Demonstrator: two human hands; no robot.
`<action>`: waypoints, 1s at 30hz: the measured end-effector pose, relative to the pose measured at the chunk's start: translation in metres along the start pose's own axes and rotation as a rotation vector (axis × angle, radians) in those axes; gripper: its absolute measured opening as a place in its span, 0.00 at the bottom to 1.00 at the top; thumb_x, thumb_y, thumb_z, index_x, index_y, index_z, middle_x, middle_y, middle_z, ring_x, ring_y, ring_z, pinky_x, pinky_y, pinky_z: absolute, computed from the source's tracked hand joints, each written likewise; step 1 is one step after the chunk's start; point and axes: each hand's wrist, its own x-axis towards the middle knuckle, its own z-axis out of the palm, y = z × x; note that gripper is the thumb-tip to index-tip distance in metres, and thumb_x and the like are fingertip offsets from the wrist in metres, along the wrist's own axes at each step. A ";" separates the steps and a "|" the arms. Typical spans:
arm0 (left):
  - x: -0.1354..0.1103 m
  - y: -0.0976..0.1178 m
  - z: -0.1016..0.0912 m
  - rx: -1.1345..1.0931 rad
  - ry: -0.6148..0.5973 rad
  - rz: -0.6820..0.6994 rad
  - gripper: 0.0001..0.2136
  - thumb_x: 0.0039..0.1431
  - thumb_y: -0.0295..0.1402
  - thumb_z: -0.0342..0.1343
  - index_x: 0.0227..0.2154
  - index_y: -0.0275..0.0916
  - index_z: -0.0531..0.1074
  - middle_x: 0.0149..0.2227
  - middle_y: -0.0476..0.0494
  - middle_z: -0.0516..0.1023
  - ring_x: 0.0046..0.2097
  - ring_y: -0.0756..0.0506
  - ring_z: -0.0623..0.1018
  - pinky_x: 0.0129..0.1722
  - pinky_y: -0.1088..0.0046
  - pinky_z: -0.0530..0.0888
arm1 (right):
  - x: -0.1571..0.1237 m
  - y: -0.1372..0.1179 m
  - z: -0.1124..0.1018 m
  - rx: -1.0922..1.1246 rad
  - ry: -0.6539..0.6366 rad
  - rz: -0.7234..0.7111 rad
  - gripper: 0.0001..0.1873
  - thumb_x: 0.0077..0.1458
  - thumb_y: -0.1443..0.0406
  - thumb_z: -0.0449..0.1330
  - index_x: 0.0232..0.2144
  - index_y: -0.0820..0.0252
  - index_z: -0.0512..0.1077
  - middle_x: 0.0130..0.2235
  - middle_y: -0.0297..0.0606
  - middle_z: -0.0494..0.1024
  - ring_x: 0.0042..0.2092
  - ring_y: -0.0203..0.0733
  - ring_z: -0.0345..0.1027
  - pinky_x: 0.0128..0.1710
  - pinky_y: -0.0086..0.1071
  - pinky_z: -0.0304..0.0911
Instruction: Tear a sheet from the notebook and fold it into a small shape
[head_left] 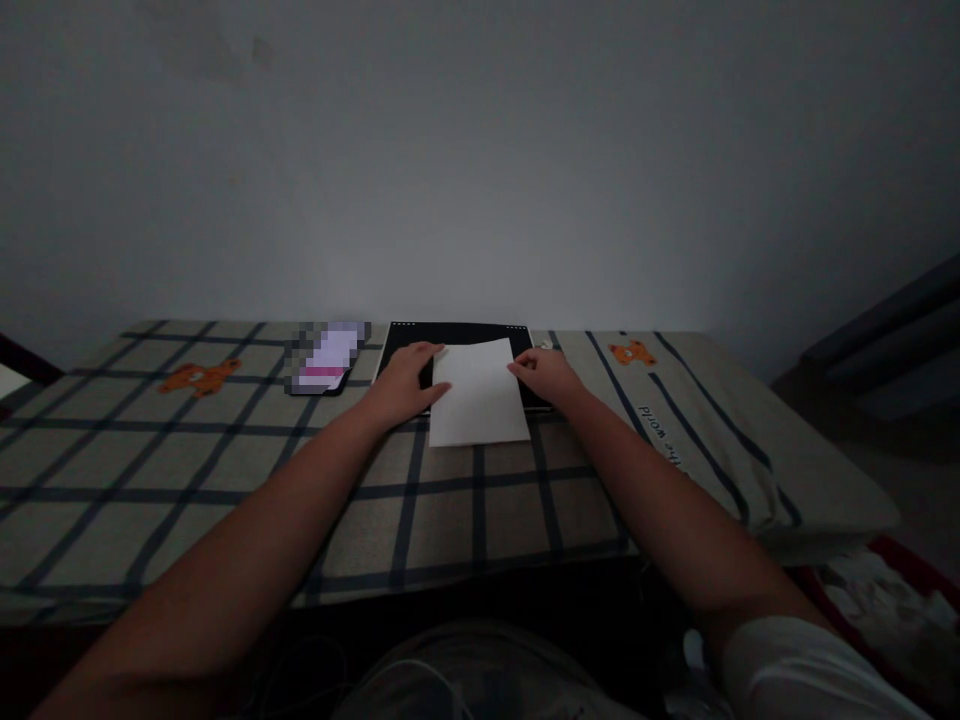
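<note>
A white sheet of paper (pixel 480 395) lies over a flat black item (pixel 457 333) with a pale edge and small white marks along its far side; its kind I cannot tell. The sheet's near edge overhangs onto the tablecloth. My left hand (pixel 406 385) is at the paper's left edge, thumb and fingers apart, the thumb tip touching the sheet. On the opposite side, my right hand (pixel 549 372) pinches the paper's right edge between thumb and fingers.
A phone (pixel 328 358) with a lit, partly blurred screen lies to the left. The checked tablecloth (pixel 225 455) covers the table, with bear prints and lettering. A grey wall (pixel 480 170) stands behind. At lower right is a red container (pixel 911 560) holding crumpled white stuff.
</note>
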 end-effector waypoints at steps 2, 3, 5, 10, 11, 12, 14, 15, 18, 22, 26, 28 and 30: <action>-0.002 -0.003 0.003 0.073 -0.116 0.042 0.26 0.56 0.45 0.57 0.56 0.39 0.70 0.61 0.36 0.68 0.64 0.36 0.64 0.65 0.56 0.57 | -0.001 0.000 -0.001 -0.060 0.004 -0.014 0.12 0.54 0.60 0.62 0.39 0.60 0.77 0.31 0.40 0.77 0.33 0.42 0.67 0.35 0.35 0.61; -0.003 -0.004 0.005 0.109 -0.157 0.045 0.26 0.58 0.47 0.54 0.57 0.39 0.70 0.62 0.36 0.67 0.65 0.36 0.63 0.65 0.56 0.56 | -0.002 -0.001 -0.001 -0.087 0.010 -0.044 0.16 0.54 0.61 0.62 0.44 0.61 0.76 0.33 0.41 0.77 0.35 0.43 0.68 0.37 0.36 0.62; -0.003 -0.006 0.008 0.202 -0.220 0.044 0.26 0.62 0.48 0.49 0.58 0.39 0.68 0.64 0.37 0.65 0.66 0.37 0.62 0.66 0.58 0.55 | -0.004 -0.002 -0.002 -0.150 0.012 -0.162 0.21 0.56 0.62 0.61 0.51 0.63 0.73 0.41 0.45 0.78 0.43 0.45 0.70 0.45 0.38 0.64; -0.004 -0.001 0.008 0.489 -0.304 0.038 0.30 0.67 0.49 0.40 0.65 0.37 0.59 0.68 0.40 0.58 0.68 0.39 0.58 0.66 0.60 0.55 | -0.008 -0.005 0.004 -0.338 -0.157 -0.410 0.23 0.62 0.63 0.54 0.57 0.66 0.69 0.59 0.50 0.70 0.60 0.49 0.62 0.60 0.42 0.58; -0.004 0.001 0.008 0.527 -0.313 0.025 0.30 0.67 0.50 0.39 0.65 0.37 0.58 0.69 0.40 0.57 0.68 0.39 0.58 0.66 0.59 0.56 | -0.008 -0.006 0.006 -0.370 -0.196 -0.420 0.24 0.63 0.62 0.53 0.58 0.66 0.68 0.61 0.50 0.68 0.62 0.49 0.61 0.61 0.43 0.57; -0.005 0.004 0.008 0.555 -0.318 0.012 0.31 0.68 0.50 0.38 0.66 0.36 0.57 0.69 0.40 0.56 0.68 0.39 0.58 0.65 0.58 0.57 | -0.008 -0.005 0.008 -0.399 -0.226 -0.427 0.24 0.64 0.61 0.51 0.59 0.67 0.67 0.62 0.51 0.66 0.63 0.50 0.59 0.62 0.44 0.56; -0.006 0.007 0.010 0.594 -0.315 -0.010 0.31 0.68 0.50 0.37 0.67 0.36 0.55 0.69 0.41 0.55 0.69 0.39 0.57 0.65 0.55 0.57 | -0.008 -0.005 0.011 -0.441 -0.259 -0.433 0.26 0.66 0.60 0.48 0.61 0.68 0.65 0.64 0.51 0.64 0.65 0.51 0.57 0.63 0.45 0.54; -0.006 0.009 0.011 0.607 -0.310 -0.017 0.30 0.69 0.49 0.36 0.67 0.37 0.55 0.69 0.41 0.55 0.69 0.39 0.57 0.65 0.55 0.57 | -0.008 -0.004 0.013 -0.451 -0.265 -0.434 0.26 0.67 0.60 0.47 0.62 0.68 0.64 0.65 0.52 0.62 0.66 0.51 0.56 0.64 0.46 0.54; -0.009 0.011 0.013 0.633 -0.301 -0.030 0.29 0.69 0.48 0.35 0.67 0.38 0.54 0.69 0.42 0.54 0.69 0.40 0.56 0.65 0.55 0.56 | -0.007 -0.004 0.016 -0.454 -0.282 -0.435 0.28 0.67 0.58 0.45 0.64 0.67 0.61 0.67 0.51 0.58 0.68 0.52 0.52 0.65 0.48 0.52; -0.009 0.014 0.014 0.653 -0.283 -0.032 0.30 0.69 0.48 0.35 0.67 0.36 0.55 0.69 0.40 0.54 0.68 0.38 0.58 0.63 0.55 0.58 | -0.008 -0.005 0.017 -0.429 -0.322 -0.426 0.30 0.68 0.56 0.44 0.66 0.66 0.57 0.69 0.50 0.54 0.69 0.51 0.46 0.66 0.50 0.47; -0.002 0.017 0.011 0.672 -0.281 -0.051 0.33 0.66 0.54 0.34 0.67 0.39 0.56 0.69 0.41 0.54 0.64 0.32 0.62 0.56 0.49 0.65 | -0.009 -0.004 0.018 -0.411 -0.333 -0.410 0.31 0.68 0.55 0.43 0.66 0.65 0.56 0.69 0.50 0.52 0.70 0.49 0.44 0.67 0.49 0.45; 0.004 0.017 0.009 0.669 -0.315 -0.069 0.36 0.64 0.58 0.35 0.67 0.40 0.56 0.69 0.41 0.54 0.63 0.29 0.63 0.55 0.48 0.65 | -0.009 -0.004 0.018 -0.410 -0.328 -0.401 0.31 0.68 0.54 0.43 0.66 0.64 0.56 0.69 0.49 0.52 0.70 0.49 0.44 0.67 0.48 0.44; 0.008 0.016 0.007 0.670 -0.326 -0.084 0.38 0.62 0.60 0.36 0.67 0.41 0.56 0.69 0.42 0.55 0.62 0.29 0.63 0.55 0.47 0.65 | -0.009 -0.005 0.019 -0.411 -0.320 -0.390 0.31 0.67 0.54 0.44 0.66 0.64 0.56 0.69 0.48 0.51 0.70 0.48 0.43 0.67 0.47 0.43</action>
